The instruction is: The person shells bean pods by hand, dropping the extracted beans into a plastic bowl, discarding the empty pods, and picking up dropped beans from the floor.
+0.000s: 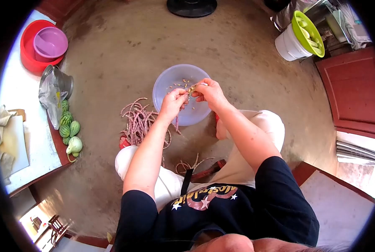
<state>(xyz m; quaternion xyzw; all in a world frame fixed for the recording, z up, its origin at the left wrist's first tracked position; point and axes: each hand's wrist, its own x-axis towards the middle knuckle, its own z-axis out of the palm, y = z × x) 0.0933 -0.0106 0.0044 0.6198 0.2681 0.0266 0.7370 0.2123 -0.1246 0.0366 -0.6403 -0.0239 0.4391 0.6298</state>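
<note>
My left hand (173, 102) and my right hand (210, 93) meet above a translucent pale-blue basin (160, 89) on the floor. Between them is a bean pod (191, 89), its yellowish inside showing; the fingers of both hands pinch it. Several small light beans lie scattered on the bottom of the basin. A pile of long purplish bean pods (138, 122) rests on the floor, left of the basin. Thin pale pod strips (192, 164) are down between my legs.
Watermelons (66, 119) and a pale gourd (74, 145) line the left table's edge. A metal pot (66, 82) with a plastic bag stands behind them. A red basin (28, 50) holds a pink one (51, 42). Back right, a green basin (298, 31) tops a white bucket (289, 45).
</note>
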